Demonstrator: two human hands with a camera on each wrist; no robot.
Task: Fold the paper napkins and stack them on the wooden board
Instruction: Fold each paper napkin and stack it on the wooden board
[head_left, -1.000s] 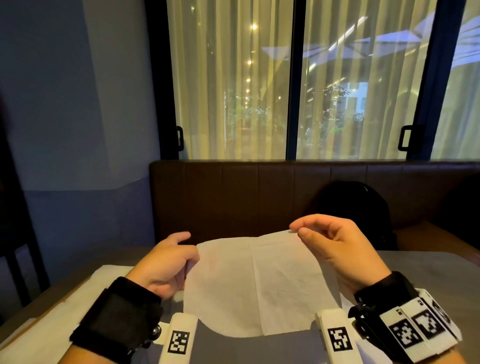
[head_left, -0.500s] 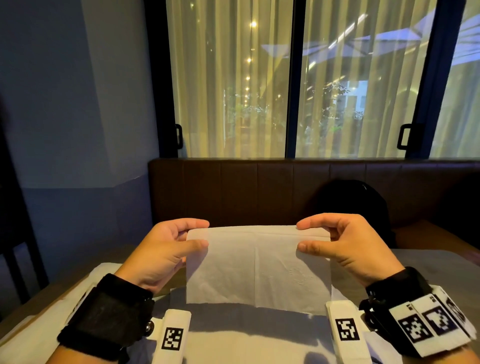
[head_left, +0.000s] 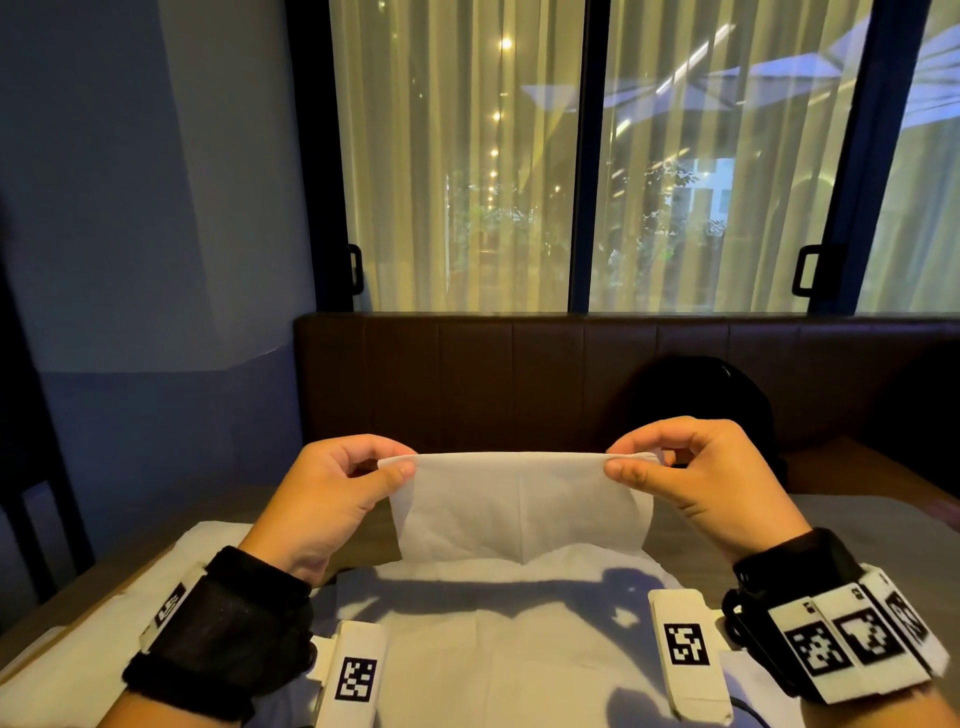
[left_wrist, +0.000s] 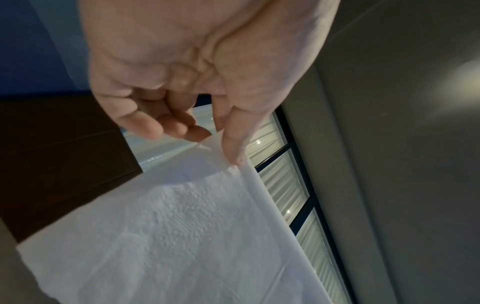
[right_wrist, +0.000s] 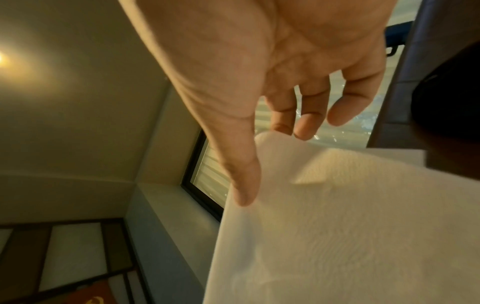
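Observation:
A white paper napkin (head_left: 519, 506) hangs in the air in front of me, doubled over along its top edge. My left hand (head_left: 400, 463) pinches its top left corner between thumb and forefinger. My right hand (head_left: 618, 460) pinches the top right corner the same way. The left wrist view shows the thumb on the embossed napkin (left_wrist: 182, 236) near my left hand (left_wrist: 221, 148). In the right wrist view the napkin (right_wrist: 350, 226) drops below my right hand (right_wrist: 262, 164). More white napkins (head_left: 493, 644) lie flat on the table under my wrists. No wooden board can be made out.
A dark brown padded bench back (head_left: 519, 379) runs across behind the table, with a black bag (head_left: 696, 395) on the seat at the right. Curtained windows (head_left: 467, 156) stand behind. A white sheet (head_left: 78, 660) lies at the table's left edge.
The napkin went from lying open and loose to being lifted; its lower half has been brought up, so it now hangs about half as tall. Both hands rose slightly and pinch the top corners.

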